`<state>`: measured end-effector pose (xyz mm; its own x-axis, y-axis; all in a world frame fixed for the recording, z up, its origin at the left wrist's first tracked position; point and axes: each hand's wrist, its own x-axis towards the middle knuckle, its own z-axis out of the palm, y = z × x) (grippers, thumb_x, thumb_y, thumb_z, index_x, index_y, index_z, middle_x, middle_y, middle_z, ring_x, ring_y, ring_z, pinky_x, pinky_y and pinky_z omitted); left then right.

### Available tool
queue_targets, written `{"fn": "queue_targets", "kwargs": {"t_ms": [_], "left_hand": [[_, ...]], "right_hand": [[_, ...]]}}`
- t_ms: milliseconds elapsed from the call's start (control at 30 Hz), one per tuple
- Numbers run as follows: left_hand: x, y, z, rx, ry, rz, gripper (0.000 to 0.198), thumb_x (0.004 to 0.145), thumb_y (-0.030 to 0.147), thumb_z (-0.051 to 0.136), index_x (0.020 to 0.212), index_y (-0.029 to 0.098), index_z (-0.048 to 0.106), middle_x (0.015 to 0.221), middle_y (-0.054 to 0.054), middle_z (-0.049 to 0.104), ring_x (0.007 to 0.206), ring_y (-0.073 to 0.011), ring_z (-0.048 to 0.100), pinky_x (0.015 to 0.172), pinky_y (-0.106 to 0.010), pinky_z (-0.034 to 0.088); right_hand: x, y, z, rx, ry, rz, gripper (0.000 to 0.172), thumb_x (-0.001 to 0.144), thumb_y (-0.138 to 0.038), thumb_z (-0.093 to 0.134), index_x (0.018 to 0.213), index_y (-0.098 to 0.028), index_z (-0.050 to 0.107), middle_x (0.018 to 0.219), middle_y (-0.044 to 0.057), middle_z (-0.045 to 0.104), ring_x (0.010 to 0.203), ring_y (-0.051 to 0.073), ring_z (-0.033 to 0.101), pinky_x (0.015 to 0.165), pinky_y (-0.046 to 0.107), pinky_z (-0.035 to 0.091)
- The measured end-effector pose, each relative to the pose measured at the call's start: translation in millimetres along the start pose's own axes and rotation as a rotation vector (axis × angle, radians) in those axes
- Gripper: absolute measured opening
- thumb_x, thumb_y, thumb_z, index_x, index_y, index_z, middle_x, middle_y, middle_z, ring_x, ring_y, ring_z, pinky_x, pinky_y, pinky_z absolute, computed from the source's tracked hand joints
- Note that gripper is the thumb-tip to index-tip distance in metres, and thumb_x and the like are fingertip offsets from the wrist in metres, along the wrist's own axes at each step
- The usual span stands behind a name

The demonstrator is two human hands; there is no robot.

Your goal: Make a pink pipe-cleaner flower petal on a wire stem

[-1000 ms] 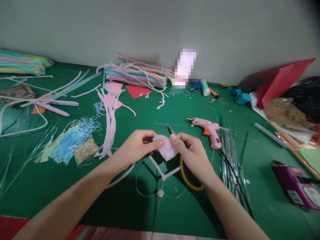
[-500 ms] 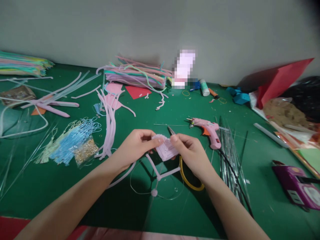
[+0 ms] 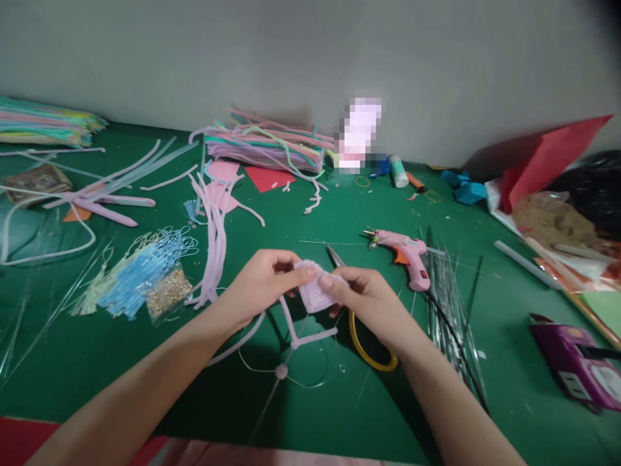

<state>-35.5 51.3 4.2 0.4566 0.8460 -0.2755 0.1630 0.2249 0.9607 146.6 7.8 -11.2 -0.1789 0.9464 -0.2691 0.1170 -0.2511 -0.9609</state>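
Between my two hands is a small lilac piece made of fuzzy pipe cleaner rows (image 3: 314,298). My left hand (image 3: 269,278) pinches its upper left side with thumb and fingers. At its right side, my right hand (image 3: 361,291) is closed on it, thumb on top. Lilac pipe cleaner lengths (image 3: 292,330), thin wire loops and a small round lilac ball (image 3: 281,371) hang just below the piece. Scissors with yellow handles (image 3: 371,353) lie partly under my right hand, blade tips pointing away from me.
A pink glue gun (image 3: 405,252) lies right of centre beside a bunch of thin wires (image 3: 449,310). Left are blue tassels (image 3: 133,278), a bag of gold beads (image 3: 168,294) and lilac pipe cleaners (image 3: 213,246). A purple box-like device (image 3: 572,356) sits far right.
My right thumb has shifted left over the lilac piece. The hanging pipe cleaners, wire loops and ball have swung to the left. My left hand has hardly moved.
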Motion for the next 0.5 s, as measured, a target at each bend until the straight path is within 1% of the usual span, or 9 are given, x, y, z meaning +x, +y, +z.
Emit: {"fn": "queue_targets", "kwargs": {"t_ms": [67,100,167,200,267,300,367,433,500], "left_hand": [[-0.1,0.3,-0.4,0.002,0.009,-0.001,0.023,0.074,0.036,0.069,0.067,0.014,0.063,0.063,0.002,0.056,0.059,-0.0103,0.051,0.058,-0.022,0.04],[-0.3,0.7,-0.4,0.002,0.008,-0.004,0.023,0.074,0.035,0.069,0.067,0.014,0.063,0.063,0.002,0.056,0.059,-0.0102,0.051,0.058,-0.022,0.04],[-0.5,1.5,-0.1,-0.001,-0.008,-0.009,0.023,0.074,0.035,0.069,0.066,0.014,0.063,0.062,0.003,0.056,0.059,-0.0099,0.051,0.058,-0.021,0.04],[-0.6,1.8,0.1,-0.004,-0.016,-0.01,0.023,0.074,0.034,0.07,0.066,0.014,0.063,0.061,0.003,0.056,0.059,-0.0098,0.05,0.058,-0.021,0.04],[-0.5,2.1,0.2,-0.009,-0.018,-0.007,0.022,0.074,0.033,0.07,0.065,0.014,0.063,0.061,0.003,0.056,0.058,-0.0095,0.05,0.057,-0.021,0.04],[-0.4,2.1,0.1,-0.011,-0.012,-0.006,0.022,0.074,0.033,0.07,0.065,0.014,0.063,0.061,0.003,0.056,0.058,-0.0094,0.05,0.057,-0.021,0.04],[-0.1,1.8,-0.5,-0.016,0.002,-0.003,0.021,0.075,0.032,0.069,0.066,0.014,0.063,0.062,0.003,0.056,0.059,-0.0093,0.05,0.057,-0.02,0.039],[0.1,1.5,-1.0,-0.017,0.001,-0.004,0.02,0.075,0.032,0.069,0.067,0.014,0.063,0.062,0.003,0.056,0.059,-0.0093,0.05,0.057,-0.02,0.039],[0.0,1.4,-1.1,-0.01,-0.015,-0.012,0.021,0.075,0.032,0.069,0.067,0.014,0.063,0.062,0.003,0.056,0.06,-0.0094,0.049,0.057,-0.021,0.039]], "right_hand": [[-0.5,-0.4,-0.9,-0.019,-0.034,0.025,0.032,0.067,-0.047,0.077,0.075,-0.017,0.067,0.067,0.001,0.064,0.057,0.013,0.057,0.054,0.025,0.05],[-0.7,-0.5,-1.1,-0.035,-0.035,0.028,0.033,0.066,-0.047,0.077,0.075,-0.017,0.067,0.066,0.001,0.065,0.057,0.013,0.057,0.054,0.025,0.049],[-0.7,-0.7,-0.9,-0.056,-0.01,0.009,0.035,0.074,-0.052,0.069,0.07,-0.017,0.065,0.061,0.001,0.063,0.054,0.012,0.056,0.052,0.024,0.047],[-0.6,-0.8,-0.7,-0.058,0.004,-0.004,0.039,0.079,-0.054,0.062,0.068,-0.017,0.064,0.059,0.001,0.061,0.052,0.012,0.055,0.05,0.024,0.046],[-0.6,-1.1,-0.2,-0.046,0.006,-0.019,0.043,0.084,-0.056,0.055,0.065,-0.018,0.063,0.058,0.001,0.059,0.052,0.012,0.054,0.05,0.024,0.046],[-0.7,-1.2,-0.2,-0.039,-0.01,-0.016,0.041,0.083,-0.055,0.057,0.067,-0.018,0.063,0.059,0.0,0.059,0.053,0.012,0.054,0.051,0.024,0.046],[-1.2,-1.0,-0.7,-0.04,-0.051,0.004,0.031,0.075,-0.049,0.069,0.073,-0.018,0.063,0.064,-0.001,0.06,0.056,0.012,0.054,0.052,0.024,0.045],[-1.7,-0.4,-1.1,-0.064,-0.07,0.019,0.029,0.069,-0.043,0.076,0.077,-0.018,0.063,0.065,-0.002,0.058,0.056,0.011,0.052,0.051,0.023,0.043],[-1.7,0.0,-1.1,-0.098,-0.06,0.004,0.028,0.073,-0.044,0.073,0.073,-0.018,0.062,0.063,-0.002,0.056,0.055,0.011,0.051,0.05,0.023,0.042]]}}
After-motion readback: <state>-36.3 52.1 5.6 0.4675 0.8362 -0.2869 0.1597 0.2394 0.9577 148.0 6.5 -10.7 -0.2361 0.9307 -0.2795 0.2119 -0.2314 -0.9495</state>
